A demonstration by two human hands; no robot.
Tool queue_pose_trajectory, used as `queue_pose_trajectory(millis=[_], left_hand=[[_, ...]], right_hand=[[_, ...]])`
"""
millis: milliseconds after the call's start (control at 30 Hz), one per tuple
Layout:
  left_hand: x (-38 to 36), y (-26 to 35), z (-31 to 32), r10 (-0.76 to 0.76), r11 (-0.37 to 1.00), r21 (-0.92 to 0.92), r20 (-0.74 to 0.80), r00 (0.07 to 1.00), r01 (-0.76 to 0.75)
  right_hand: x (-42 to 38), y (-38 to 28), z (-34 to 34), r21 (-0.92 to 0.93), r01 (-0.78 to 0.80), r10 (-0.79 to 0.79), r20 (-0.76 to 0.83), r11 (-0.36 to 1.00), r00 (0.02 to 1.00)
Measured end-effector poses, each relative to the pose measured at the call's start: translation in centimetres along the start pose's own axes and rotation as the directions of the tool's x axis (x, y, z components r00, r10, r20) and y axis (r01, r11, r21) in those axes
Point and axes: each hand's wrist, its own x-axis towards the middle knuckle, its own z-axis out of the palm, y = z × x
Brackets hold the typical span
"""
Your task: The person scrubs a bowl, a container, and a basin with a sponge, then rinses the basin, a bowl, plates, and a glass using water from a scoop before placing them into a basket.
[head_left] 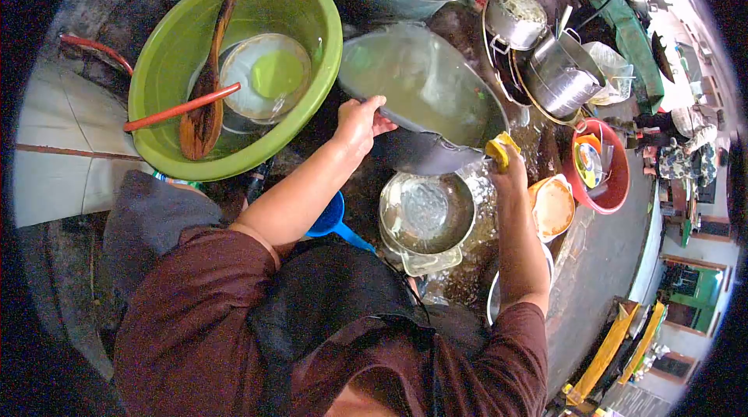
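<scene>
My left hand (360, 123) grips the near rim of a large grey metal wok (421, 86) that is tilted up on its edge. My right hand (506, 172) holds a yellow sponge (499, 150) against the wok's lower right rim. Below the wok lies a round metal bowl (427, 211) with soapy water in it, resting on a glass dish (427, 263). My brown sleeves fill the bottom of the view.
A green basin (156, 66) at left holds a wooden spatula (204, 98), a red-handled utensil (179, 108) and a glass lid (265, 76). Steel pots (557, 78) stand at upper right. A red tub (615, 183), an orange bowl (552, 207) and a blue scoop (336, 222) lie nearby.
</scene>
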Motion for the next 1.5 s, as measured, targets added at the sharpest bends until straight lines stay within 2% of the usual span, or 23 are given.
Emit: queue_pose_trajectory(millis=[67, 100, 167, 233, 267, 300, 333, 367, 400, 500, 533, 700, 767, 900, 967, 1033, 1300, 1367, 1433, 1467, 1500], left_hand=[[-0.2, 0.1, -0.1, -0.005, 1.0, 0.006, 0.003, 1.0, 0.005], [-0.2, -0.1, -0.1, -0.012, 1.0, 0.016, 0.005, 1.0, 0.012], [-0.3, 0.2, -0.2, -0.009, 1.0, 0.024, 0.098, 0.995, 0.007], [-0.4, 0.4, 0.0, -0.005, 0.999, 0.032, 0.144, 0.99, 0.0], [-0.5, 0.6, 0.3, 0.0, 1.0, 0.029, 0.139, 0.99, -0.004], [-0.5, 0.9, 0.4, 0.011, 1.0, 0.025, 0.132, 0.991, -0.014], [-0.1, 1.0, 0.2, 0.011, 1.0, 0.025, 0.169, 0.986, -0.016], [0.2, 1.2, 0.3, 0.006, 1.0, 0.029, 0.173, 0.985, -0.011], [0.3, 1.5, 0.6, 0.013, 1.0, 0.017, 0.193, 0.981, -0.016], [0.9, 2.1, 1.5, 0.012, 1.0, 0.005, 0.211, 0.977, -0.013], [1.1, 2.2, 1.7, 0.018, 1.0, -0.004, 0.226, 0.974, -0.018], [2.3, 2.7, 2.7, 0.017, 1.0, -0.017, 0.295, 0.955, -0.013], [3.0, 2.8, 3.3, 0.007, 1.0, -0.016, 0.321, 0.947, -0.002], [3.6, 2.6, 3.8, -0.017, 1.0, 0.003, 0.366, 0.93, 0.017], [3.7, 2.5, 4.2, -0.023, 1.0, 0.021, 0.359, 0.933, 0.016], [3.9, 2.3, 4.6, -0.029, 0.999, 0.035, 0.349, 0.937, 0.017], [4.9, 1.8, 7.7, -0.057, 0.993, 0.12, 0.407, 0.911, 0.008], [5.8, 1.8, 8.2, -0.05, 0.992, 0.123, 0.406, 0.913, -0.001], [7.0, 2.2, 8.4, -0.042, 0.992, 0.126, 0.398, 0.917, -0.01], [7.7, 2.6, 8.8, -0.035, 0.991, 0.136, 0.379, 0.925, -0.018], [8.3, 2.8, 9.2, -0.03, 0.989, 0.144, 0.36, 0.932, -0.023]], right_hand=[[-0.8, -0.4, 0.6, -0.042, 0.028, -0.029, -0.025, 0.999, 0.999], [-0.2, -0.5, 0.4, -0.034, 0.017, -0.016, 0.025, 0.999, 1.0], [1.2, -0.7, -0.7, -0.109, -0.01, 0.013, 0.028, 0.994, 1.0], [1.5, -0.7, -0.2, 0.053, -0.019, 0.023, -0.095, 0.998, 0.995], [3.9, 0.1, -2.9, -0.327, 0.208, -0.176, 0.125, 0.922, 0.976], [6.3, 0.9, -5.7, -0.564, 0.491, -0.36, 0.334, 0.664, 0.871], [5.6, 0.7, -4.7, -0.406, 0.442, -0.328, 0.321, 0.8, 0.888], [3.8, -0.4, -1.7, -0.218, 0.217, -0.191, 0.132, 0.952, 0.973], [1.7, -1.5, 1.6, 0.061, 0.047, -0.043, -0.065, 0.997, 0.997], [1.6, -2.4, 2.6, 0.029, 0.041, -0.04, -0.037, 0.999, 0.999], [1.4, -2.7, 3.2, 0.079, 0.066, -0.061, -0.068, 0.995, 0.996], [0.7, -3.6, 4.3, 0.082, 0.083, -0.072, -0.129, 0.993, 0.989], [2.3, -3.6, 3.1, 0.071, 0.102, -0.103, 0.007, 0.992, 0.995], [4.6, -3.5, 0.4, -0.02, 0.082, -0.081, 0.056, 0.996, 0.995], [4.4, -3.7, -0.1, 0.006, 0.079, -0.08, 0.081, 0.997, 0.994], [4.0, -3.8, -0.9, -0.034, -0.015, 0.017, 0.047, 0.999, 0.999], [2.8, -3.9, -2.8, -0.048, -0.067, 0.066, -0.024, 0.997, 0.998], [2.7, -3.0, -3.7, -0.086, -0.076, 0.079, 0.04, 0.993, 0.996], [2.3, -0.9, -4.0, 0.046, 0.087, -0.091, 0.075, 0.995, 0.993], [1.5, 0.0, -4.2, 0.048, 0.155, -0.161, 0.209, 0.987, 0.965], [0.8, 1.5, -4.2, 0.056, 0.178, -0.184, 0.137, 0.982, 0.973]])
